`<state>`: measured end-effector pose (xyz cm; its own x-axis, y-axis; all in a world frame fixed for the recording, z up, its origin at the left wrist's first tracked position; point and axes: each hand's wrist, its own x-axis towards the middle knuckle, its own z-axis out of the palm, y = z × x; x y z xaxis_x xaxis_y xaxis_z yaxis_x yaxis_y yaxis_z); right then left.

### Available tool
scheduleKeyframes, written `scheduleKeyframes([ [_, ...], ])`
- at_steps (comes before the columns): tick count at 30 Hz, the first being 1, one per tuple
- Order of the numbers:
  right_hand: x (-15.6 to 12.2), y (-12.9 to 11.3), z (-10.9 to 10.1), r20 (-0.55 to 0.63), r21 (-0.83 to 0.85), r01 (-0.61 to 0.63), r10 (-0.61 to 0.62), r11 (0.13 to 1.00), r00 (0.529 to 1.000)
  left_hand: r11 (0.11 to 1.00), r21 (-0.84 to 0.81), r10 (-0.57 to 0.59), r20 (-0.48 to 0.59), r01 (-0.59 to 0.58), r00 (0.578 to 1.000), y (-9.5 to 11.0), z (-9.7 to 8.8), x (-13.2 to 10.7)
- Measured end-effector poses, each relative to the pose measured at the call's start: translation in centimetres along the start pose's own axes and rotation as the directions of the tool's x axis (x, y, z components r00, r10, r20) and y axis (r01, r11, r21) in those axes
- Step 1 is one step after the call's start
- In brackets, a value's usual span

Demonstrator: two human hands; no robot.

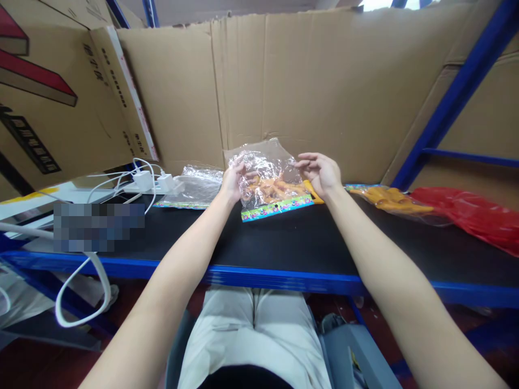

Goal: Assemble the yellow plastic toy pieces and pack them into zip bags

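Note:
A clear plastic bag [265,167] with a colourful card strip along its lower edge stands on the black shelf top [259,243], holding orange toy pieces [275,189]. My left hand [233,181] grips the bag's left side, fingers curled round the plastic. My right hand [320,173] rests at the bag's right side with its fingers spread and slightly bent over the plastic; an orange piece sticks out under its palm.
An empty clear bag [198,186] lies left of it. White chargers and cables [146,181] sit on a power strip further left. At the right lie another bagged orange toy [389,200] and a red plastic bag [474,216]. Cardboard walls [308,86] close the back.

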<state>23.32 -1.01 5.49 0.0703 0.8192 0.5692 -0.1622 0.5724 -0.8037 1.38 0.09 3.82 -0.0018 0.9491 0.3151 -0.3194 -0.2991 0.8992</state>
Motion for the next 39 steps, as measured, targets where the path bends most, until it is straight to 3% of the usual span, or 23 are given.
scheduleKeyframes([
  [4,0.3,0.4,-0.6,-0.05,0.032,-0.189,0.191,0.981,0.98,0.997,0.075,-0.021,0.035,0.018,0.999,-0.2,-0.4,-0.1],
  [8,0.3,1.1,-0.9,0.041,-0.044,-0.365,0.367,0.93,0.929,0.986,0.159,-0.063,0.152,0.039,0.986,-0.7,-0.3,-0.5],
  [11,0.2,1.8,-0.9,0.043,-0.029,-0.404,0.405,0.914,0.913,0.985,0.164,-0.096,0.225,0.06,0.97,-1.0,-0.2,-0.7],
  [15,0.3,2.6,-0.8,-0.021,0.112,-0.415,0.42,0.903,0.907,0.984,0.156,-0.125,0.287,0.083,0.95,-1.3,-0.3,-0.7],
  [21,0.2,2.5,-0.6,-0.02,0.132,-0.43,0.436,0.893,0.9,0.985,0.163,-0.093,0.267,0.05,0.959,-1.6,0.0,-0.5],
  [24,0.0,2.3,-0.2,-0.131,0.098,-0.38,0.391,0.92,0.911,0.985,0.173,-0.042,0.184,0.01,0.982,-1.9,-0.1,-0.1],
  [28,-0.2,2.3,0.5,-0.28,-0.003,-0.242,0.231,0.97,0.932,0.973,0.228,0.029,0.054,-0.04,0.998,-2.3,-0.2,0.2],
  [34,0.3,2.8,0.0,-0.443,-0.131,-0.071,0.006,0.989,0.897,0.947,0.319,-0.115,0.215,0.042,0.97,-2.6,0.5,-1.0],
  [39,1.2,4.1,-1.7,-0.414,-0.307,0.058,-0.188,0.95,0.891,0.888,0.449,0.025,0.164,-0.097,0.986,-3.0,1.0,-1.2],
])
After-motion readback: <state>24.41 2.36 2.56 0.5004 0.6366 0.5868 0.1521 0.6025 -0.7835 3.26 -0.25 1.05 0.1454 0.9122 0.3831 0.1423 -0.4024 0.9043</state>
